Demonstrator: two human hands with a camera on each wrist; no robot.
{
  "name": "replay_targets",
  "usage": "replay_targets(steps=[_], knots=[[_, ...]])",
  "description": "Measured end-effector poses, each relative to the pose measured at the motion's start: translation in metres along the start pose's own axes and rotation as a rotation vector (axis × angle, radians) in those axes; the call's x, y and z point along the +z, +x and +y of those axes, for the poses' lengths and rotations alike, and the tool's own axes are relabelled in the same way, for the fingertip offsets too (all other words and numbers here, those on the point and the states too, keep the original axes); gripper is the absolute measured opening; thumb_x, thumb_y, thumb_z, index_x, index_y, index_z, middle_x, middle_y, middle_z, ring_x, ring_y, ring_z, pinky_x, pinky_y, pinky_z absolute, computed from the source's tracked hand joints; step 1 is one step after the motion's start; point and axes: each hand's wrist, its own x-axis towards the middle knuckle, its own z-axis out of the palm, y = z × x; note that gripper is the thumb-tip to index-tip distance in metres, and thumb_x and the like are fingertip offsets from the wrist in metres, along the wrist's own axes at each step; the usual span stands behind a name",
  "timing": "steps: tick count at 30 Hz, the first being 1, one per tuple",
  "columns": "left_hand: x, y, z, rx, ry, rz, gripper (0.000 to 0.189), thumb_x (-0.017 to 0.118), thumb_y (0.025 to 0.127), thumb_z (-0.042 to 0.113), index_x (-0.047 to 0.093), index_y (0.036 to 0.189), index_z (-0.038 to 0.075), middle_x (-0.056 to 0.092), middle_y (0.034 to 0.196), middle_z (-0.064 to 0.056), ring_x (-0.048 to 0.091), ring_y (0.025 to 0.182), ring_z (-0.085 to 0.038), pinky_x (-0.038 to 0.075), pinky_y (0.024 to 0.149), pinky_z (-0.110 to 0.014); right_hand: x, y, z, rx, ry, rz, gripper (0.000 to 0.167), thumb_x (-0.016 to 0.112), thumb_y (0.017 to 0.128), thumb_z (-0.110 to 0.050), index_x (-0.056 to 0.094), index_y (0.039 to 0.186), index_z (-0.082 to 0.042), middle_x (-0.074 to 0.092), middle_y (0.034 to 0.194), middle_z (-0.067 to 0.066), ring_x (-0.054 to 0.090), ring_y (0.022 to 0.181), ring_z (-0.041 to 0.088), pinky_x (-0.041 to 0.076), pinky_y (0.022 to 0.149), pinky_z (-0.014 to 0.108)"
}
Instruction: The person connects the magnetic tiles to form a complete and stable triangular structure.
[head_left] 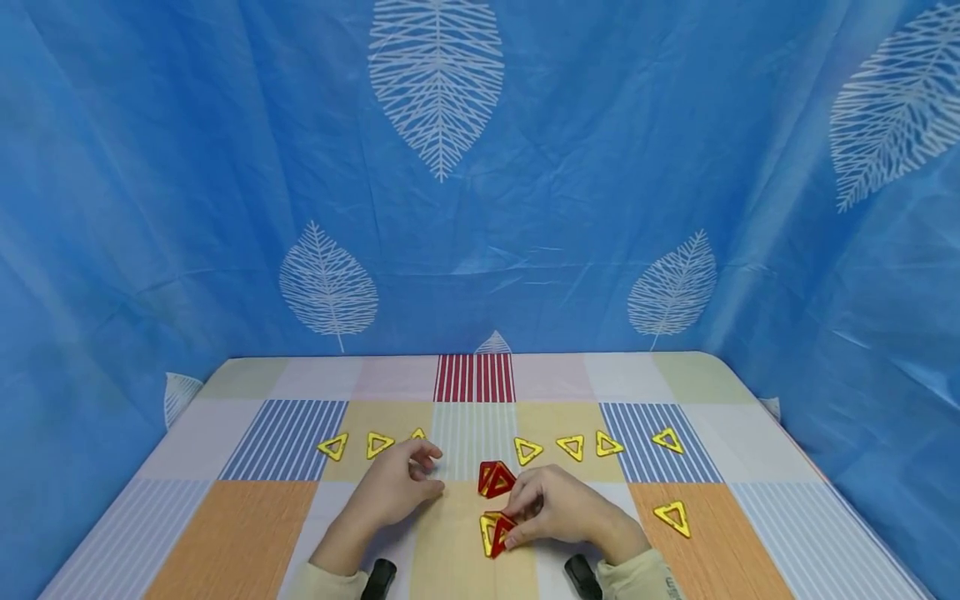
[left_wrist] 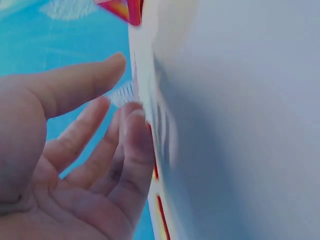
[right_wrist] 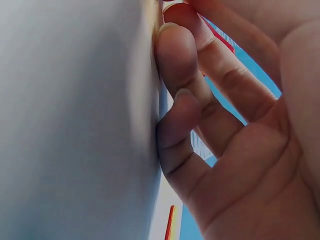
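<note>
Near the front middle of the table, my right hand pinches a small red-and-yellow pyramid of triangular magnetic tiles between thumb and fingers. Just behind it stands a second, red pyramid, untouched. To the left, my left hand hovers by the table with its fingers relaxed and nothing in them. In the left wrist view, a red tile corner shows above the thumb. The right wrist view has a red tile edge partly hidden behind the fingers.
Yellow triangle tiles lie in a row across the table, such as one at far left and one at right. Another yellow triangle lies nearer, right of my right hand. Blue leaf-print cloth hangs behind the patterned tablecloth.
</note>
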Motion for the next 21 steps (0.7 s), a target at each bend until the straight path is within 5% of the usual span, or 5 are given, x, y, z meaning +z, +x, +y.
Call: replay_targets(steps=[5, 9, 12, 21], knots=[[-0.009, 0.009, -0.012, -0.089, 0.036, 0.106, 0.050, 0.086, 0.078, 0.008, 0.066, 0.124, 0.003, 0.062, 0.111, -0.010, 0.059, 0.080, -0.015, 0.051, 0.069, -0.036, -0.002, -0.001, -0.002, 0.005, 0.007, 0.005, 0.025, 0.090, 0.076, -0.024, 0.082, 0.095, -0.009, 0.067, 0.085, -0.013, 0.058, 0.074, 0.004, 0.051, 0.066, 0.024], [-0.010, 0.016, -0.018, -0.105, 0.093, 0.145, 0.054, 0.086, 0.079, 0.011, 0.065, 0.128, 0.001, 0.062, 0.116, -0.014, 0.063, 0.095, -0.028, 0.052, 0.082, -0.045, -0.004, -0.003, -0.001, 0.020, 0.018, 0.017, 0.023, 0.090, 0.076, -0.024, 0.082, 0.093, -0.011, 0.068, 0.084, -0.012, 0.058, 0.073, 0.005, 0.051, 0.065, 0.024], [-0.012, 0.019, -0.021, -0.110, 0.142, 0.144, 0.053, 0.085, 0.081, 0.014, 0.065, 0.128, -0.001, 0.063, 0.116, -0.015, 0.060, 0.111, -0.037, 0.048, 0.093, -0.053, -0.005, -0.005, 0.000, 0.024, 0.039, 0.026, 0.020, 0.090, 0.075, -0.023, 0.082, 0.091, -0.012, 0.068, 0.083, -0.010, 0.058, 0.071, 0.005, 0.051, 0.062, 0.024], [-0.016, 0.029, -0.021, -0.120, 0.202, 0.093, 0.045, 0.081, 0.084, 0.010, 0.067, 0.124, -0.008, 0.064, 0.120, -0.022, 0.058, 0.116, -0.040, 0.048, 0.095, -0.052, -0.005, -0.003, 0.000, 0.008, 0.049, 0.031, 0.016, 0.090, 0.075, -0.019, 0.082, 0.086, -0.012, 0.067, 0.081, -0.008, 0.058, 0.068, 0.003, 0.052, 0.061, 0.025]])
